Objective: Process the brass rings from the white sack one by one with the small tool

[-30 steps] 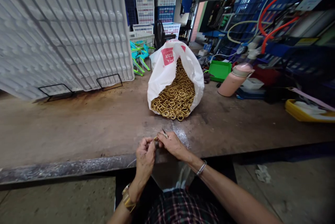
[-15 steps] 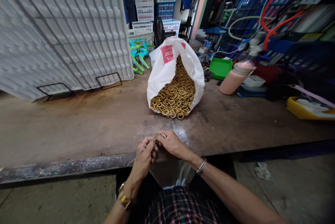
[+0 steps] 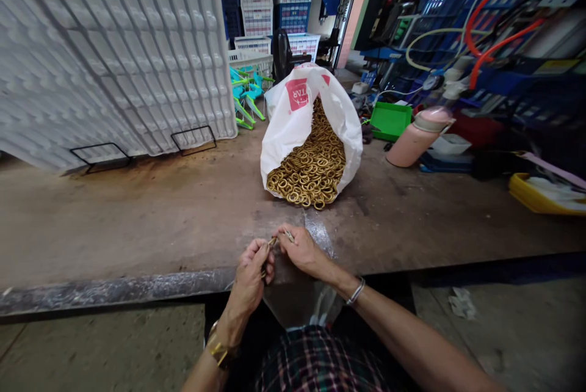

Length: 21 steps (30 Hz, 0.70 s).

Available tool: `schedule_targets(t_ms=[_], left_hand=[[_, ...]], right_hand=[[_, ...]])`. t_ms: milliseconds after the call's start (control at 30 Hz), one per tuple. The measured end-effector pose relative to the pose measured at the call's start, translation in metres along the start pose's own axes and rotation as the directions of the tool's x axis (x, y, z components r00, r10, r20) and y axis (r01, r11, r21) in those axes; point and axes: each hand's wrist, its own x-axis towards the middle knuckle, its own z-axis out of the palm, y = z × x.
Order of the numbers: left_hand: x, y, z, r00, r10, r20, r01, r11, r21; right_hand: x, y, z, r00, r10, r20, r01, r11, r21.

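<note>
My left hand is closed at the table's front edge, pinching a small brass ring between thumb and forefinger. More brass-coloured metal shows under its curled fingers, too small to make out fully. Right beside it, my right hand is closed, its fingertips at the same ring. A slim, pale metal piece sticks out between its thumb and fingers; its kind does not show. Just beyond both hands, a white plastic bag lies open towards me, with a heap of brass rings spilling to its mouth.
White ribbed plastic trays stand upright at the left against black wire holders. To the right are a green tray, a pink bottle and a yellow tray. A clear plastic bag hangs below my hands at the table edge.
My hands have come slightly apart, and the ring between the fingertips shows more clearly. The whole view has shifted a little, so the bag and table things sit slightly further right.
</note>
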Motion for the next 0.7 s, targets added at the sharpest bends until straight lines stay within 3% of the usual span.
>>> schedule_targets(t_ms=[233,700], left_hand=[[0.0,-0.001,0.002,0.999,0.017,-0.033,-0.016,1.0,0.008],[-0.006,-0.011,0.0,0.983,0.172,-0.07,-0.15,0.958,0.246]], right_hand=[[-0.008,0.011,0.007,0.991,-0.051,0.121,0.102,0.879,-0.466],[-0.005,0.002,0.003,0.985,0.041,0.168,0.086,0.726,-0.682]])
